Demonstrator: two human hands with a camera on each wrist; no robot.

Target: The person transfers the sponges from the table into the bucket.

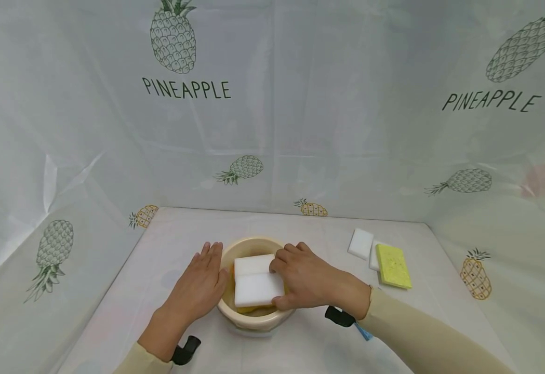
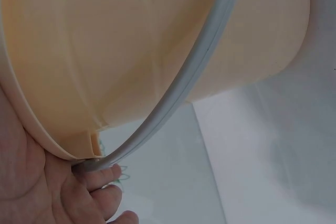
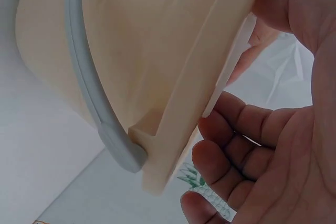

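A cream bucket [image 1: 253, 323] with a grey handle [image 2: 178, 85] stands in front of me. In its mouth lie two white sponges, the nearer one [image 1: 255, 291] overlapping the farther one [image 1: 249, 264], with yellow showing beneath them. My right hand [image 1: 307, 278] reaches over the right rim and pinches the nearer white sponge at its right side between thumb and curled fingers. In the right wrist view, a white sponge edge [image 3: 231, 64] juts just above the rim. My left hand [image 1: 199, 283] rests against the bucket's left rim, its fingers extended, close to the handle's joint in the left wrist view.
To the right on the white table lie a white sponge [image 1: 361, 243], another white one [image 1: 373, 257] partly covered, and a yellow sponge [image 1: 394, 266]. A small blue item [image 1: 363, 332] shows beneath my right forearm. Pineapple-printed sheeting [image 1: 323, 130] encloses the table's back and sides.
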